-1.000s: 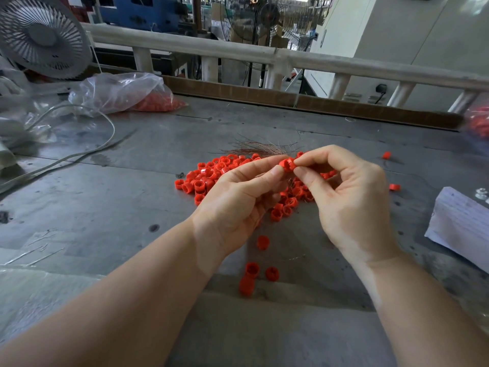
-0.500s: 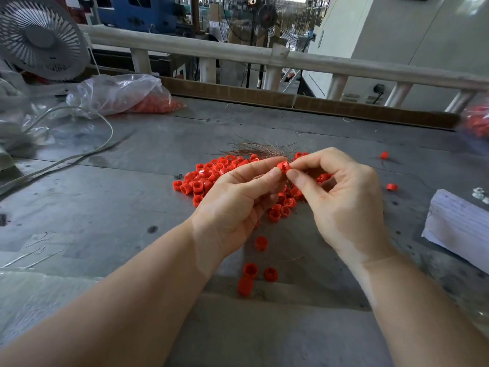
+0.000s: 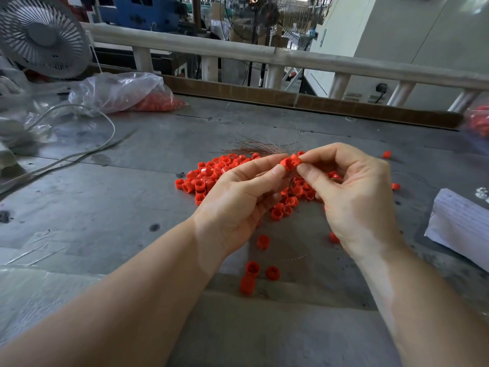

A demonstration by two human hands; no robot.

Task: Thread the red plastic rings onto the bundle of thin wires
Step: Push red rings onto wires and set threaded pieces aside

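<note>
With the left hand point(image 3: 232, 205) and right hand point(image 3: 352, 192) both pinching the small red plastic ring point(image 3: 290, 162), its hole should meet the thin coppery wire bundle point(image 3: 259, 149) squarely.

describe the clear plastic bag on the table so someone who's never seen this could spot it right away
Start at the white fan in the far left corner of the grey table. Just right of it, against the back edge, lies the crumpled clear plastic bag. Unlike the loose pile of red rings mid-table, its rings sit inside see-through film.
</note>
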